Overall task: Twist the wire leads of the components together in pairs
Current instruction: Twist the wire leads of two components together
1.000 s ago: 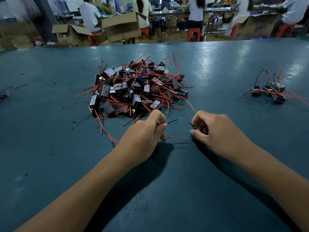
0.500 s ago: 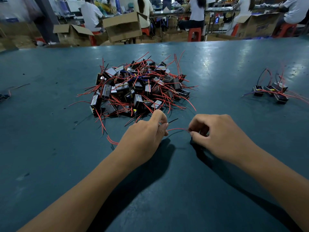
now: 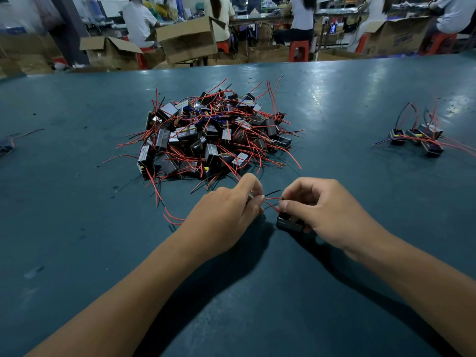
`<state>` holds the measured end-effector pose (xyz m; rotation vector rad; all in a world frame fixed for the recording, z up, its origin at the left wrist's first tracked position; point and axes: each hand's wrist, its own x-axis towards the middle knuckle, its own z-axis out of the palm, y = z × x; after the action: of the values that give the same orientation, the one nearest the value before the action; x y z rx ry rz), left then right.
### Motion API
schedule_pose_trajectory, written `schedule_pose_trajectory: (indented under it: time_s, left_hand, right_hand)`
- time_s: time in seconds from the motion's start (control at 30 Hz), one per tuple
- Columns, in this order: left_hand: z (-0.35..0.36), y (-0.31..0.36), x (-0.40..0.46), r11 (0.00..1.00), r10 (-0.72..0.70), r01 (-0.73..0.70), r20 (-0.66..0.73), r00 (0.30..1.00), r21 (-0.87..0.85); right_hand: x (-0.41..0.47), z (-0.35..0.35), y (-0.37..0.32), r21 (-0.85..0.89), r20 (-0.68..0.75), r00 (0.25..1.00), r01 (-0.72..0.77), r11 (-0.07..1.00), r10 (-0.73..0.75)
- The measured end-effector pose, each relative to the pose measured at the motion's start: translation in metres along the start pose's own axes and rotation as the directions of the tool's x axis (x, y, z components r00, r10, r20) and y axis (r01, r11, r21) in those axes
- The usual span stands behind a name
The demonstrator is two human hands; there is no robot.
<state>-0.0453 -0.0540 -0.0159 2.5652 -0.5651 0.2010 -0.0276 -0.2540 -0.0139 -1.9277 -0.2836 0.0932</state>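
from the head view, your left hand pinches the thin red leads while your right hand pinches their other end above a small black component on the worktop. those leads look light, springy and slippery, so grip near the bare tips.

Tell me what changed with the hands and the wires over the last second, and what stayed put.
The hands closed in on each other: the right hand moved left toward the left hand, and the red lead now spans the short gap between their fingertips. A black component now shows under the right hand. Both hands kept pinching. The big pile, the small group and the table stayed as they were.
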Motion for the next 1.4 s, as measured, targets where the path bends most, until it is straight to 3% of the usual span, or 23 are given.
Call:
schedule_pose_trajectory:
  time_s: [0.23,0.3,0.43,0.5,0.67,0.8,0.93,1.2,1.4]
  left_hand:
    - [0.000,-0.002,-0.001,0.999,0.003,-0.001,-0.041,0.999,0.048]
    - [-0.001,-0.003,-0.001,0.998,0.005,-0.002,-0.048,0.999,0.064]
    - [0.000,-0.002,-0.001,0.996,0.022,-0.017,-0.055,0.998,0.087]
    - [0.000,-0.002,-0.002,0.997,0.028,-0.023,-0.063,0.998,0.075]
    - [0.000,-0.001,-0.001,0.997,0.058,-0.061,-0.052,0.997,-0.052]
    - [0.000,0.000,-0.001,0.991,0.115,-0.116,-0.012,0.993,-0.069]
    - [-0.002,0.000,-0.001,0.978,0.147,-0.143,0.009,0.989,-0.151]
    - [-0.002,-0.001,0.000,0.952,0.097,-0.087,0.022,0.995,-0.292]
    - [-0.001,-0.001,-0.001,0.951,0.062,-0.055,0.014,0.998,-0.304]
  right_hand:
    - [0.000,0.001,0.002,0.025,-0.017,1.000,-0.013,1.000,0.014]
    - [0.000,0.001,0.003,-0.041,-0.042,0.999,0.021,0.999,-0.023]
    - [-0.002,-0.003,0.000,-0.334,-0.140,0.973,0.126,0.934,-0.182]
    - [-0.002,-0.004,0.000,-0.368,-0.149,0.967,0.138,0.920,-0.205]
    - [-0.001,-0.004,0.002,-0.311,-0.134,0.979,0.104,0.945,-0.152]
    - [0.002,-0.005,0.003,-0.165,-0.074,0.995,0.052,0.985,-0.065]
    - [0.002,-0.004,0.002,-0.142,0.015,0.995,0.098,0.985,-0.096]
    - [0.001,-0.007,-0.001,-0.065,0.124,0.989,0.083,0.994,-0.074]
    - [0.001,-0.011,-0.004,-0.060,0.209,0.975,0.085,0.995,-0.070]
